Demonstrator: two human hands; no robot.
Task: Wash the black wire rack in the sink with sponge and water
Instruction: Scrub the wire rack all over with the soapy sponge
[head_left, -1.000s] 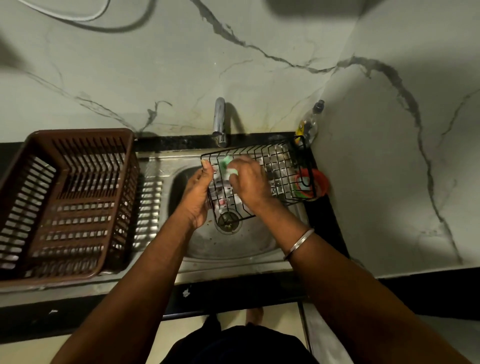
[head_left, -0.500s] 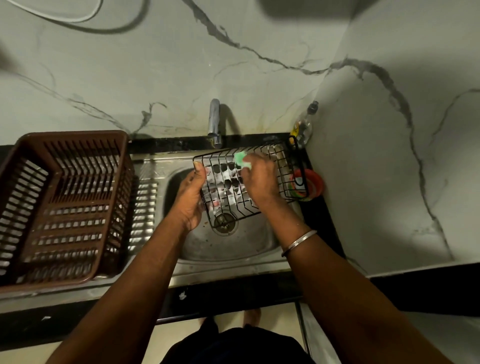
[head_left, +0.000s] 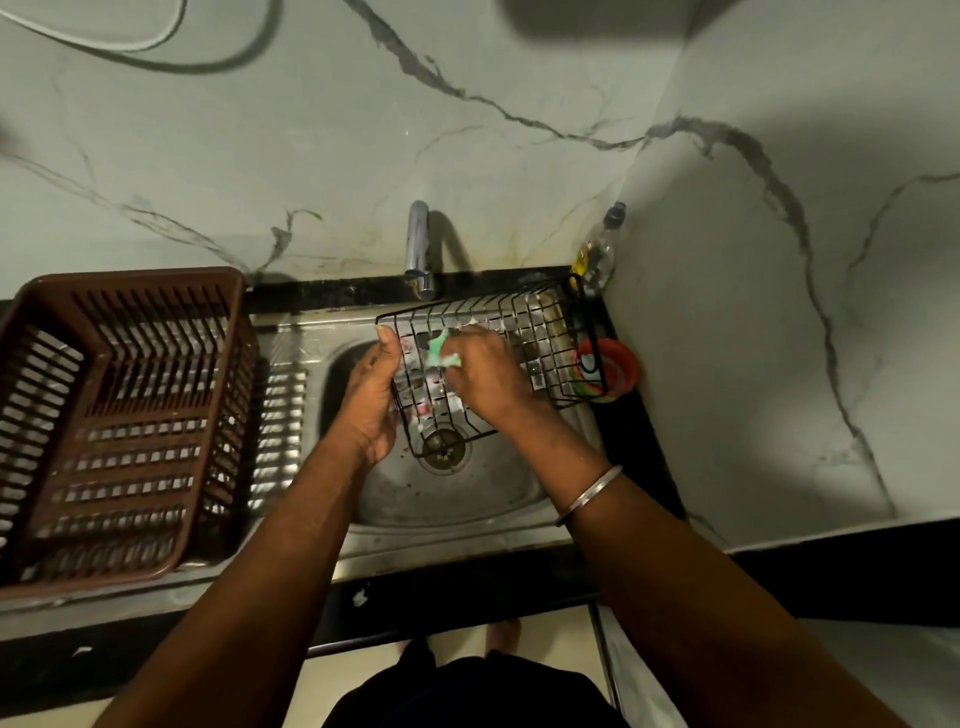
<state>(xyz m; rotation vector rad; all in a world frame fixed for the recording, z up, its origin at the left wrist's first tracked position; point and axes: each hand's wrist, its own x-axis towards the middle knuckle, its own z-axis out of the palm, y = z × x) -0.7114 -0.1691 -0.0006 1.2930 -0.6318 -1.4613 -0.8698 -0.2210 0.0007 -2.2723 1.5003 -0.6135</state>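
As two hands (head_left: 371, 400) (head_left: 488, 374) grip, one rack (head_left: 540, 332).

the black wire rack (head_left: 524, 338) sits tilted over the steel sink (head_left: 467, 499), its right end by the sink's back right corner. the left hand (head_left: 371, 400) grips its left edge; the right hand (head_left: 485, 371) presses a green sponge (head_left: 439, 349) onto the wires. a brown basket (head_left: 119, 415) stands on the drainboard at left.

Sponge (head_left: 439, 349) mostly under right hand (head_left: 488, 374)
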